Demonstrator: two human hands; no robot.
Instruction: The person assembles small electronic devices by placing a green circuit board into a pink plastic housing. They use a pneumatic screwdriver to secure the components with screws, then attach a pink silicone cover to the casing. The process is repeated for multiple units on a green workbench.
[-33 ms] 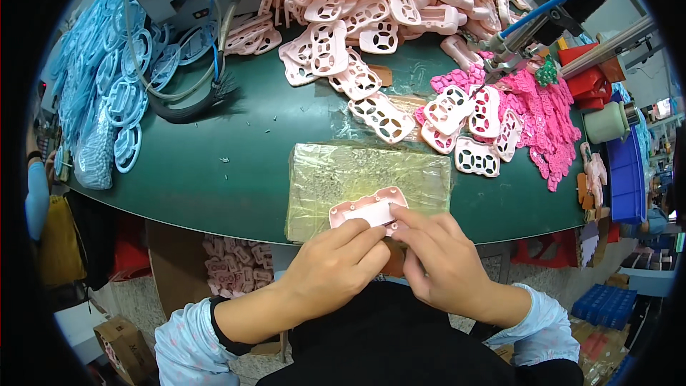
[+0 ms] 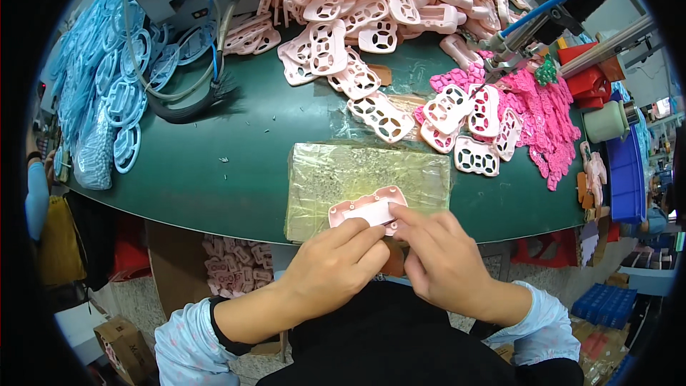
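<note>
The pink part point(image 2: 368, 209) lies sideways, long way left to right, just past both hands; left fingers point(image 2: 364, 237) and right fingers point(image 2: 421, 220) pinch its near edge.

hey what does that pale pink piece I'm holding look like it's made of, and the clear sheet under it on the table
Pale pink piece: looks like moulded plastic, matte and smooth, with neat cut-out holes and rounded edges. Clear sheet: seemingly thin yellowish plastic film; it is glossy, wrinkled and lets the green table show through. Both hands, left hand and right hand, pinch the piece.

Pale-blue sleeves point(image 2: 187, 336) — black cuffs, black top.
</note>
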